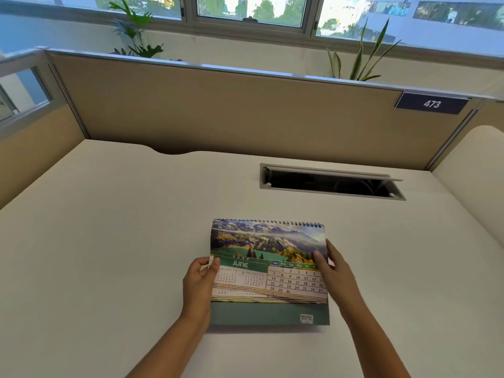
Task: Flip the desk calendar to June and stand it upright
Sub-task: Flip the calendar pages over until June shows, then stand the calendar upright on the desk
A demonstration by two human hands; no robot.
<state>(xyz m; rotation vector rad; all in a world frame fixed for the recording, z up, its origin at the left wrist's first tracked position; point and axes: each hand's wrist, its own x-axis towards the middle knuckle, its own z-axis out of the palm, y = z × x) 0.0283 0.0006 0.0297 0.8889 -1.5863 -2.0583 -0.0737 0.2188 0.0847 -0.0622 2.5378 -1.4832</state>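
Note:
The spiral-bound desk calendar (268, 257) rests on the white desk (109, 241) in front of me, its green base toward me and the spiral along the top. The open page shows a mountain photo and the word JUNE with a date grid. My left hand (200, 279) grips the calendar's left edge, thumb on the page. On the right edge, my right hand (331, 268) holds the page, with the thumb lying over the date grid. The calendar leans back at a tilt; whether its stand is spread underneath is hidden.
An open cable slot (331, 181) is cut into the desk behind the calendar, to the right. Beige partition walls (218, 110) close off the desk at the back and sides, with a "473" plate (432, 104) at the upper right. Plants stand beyond the partition.

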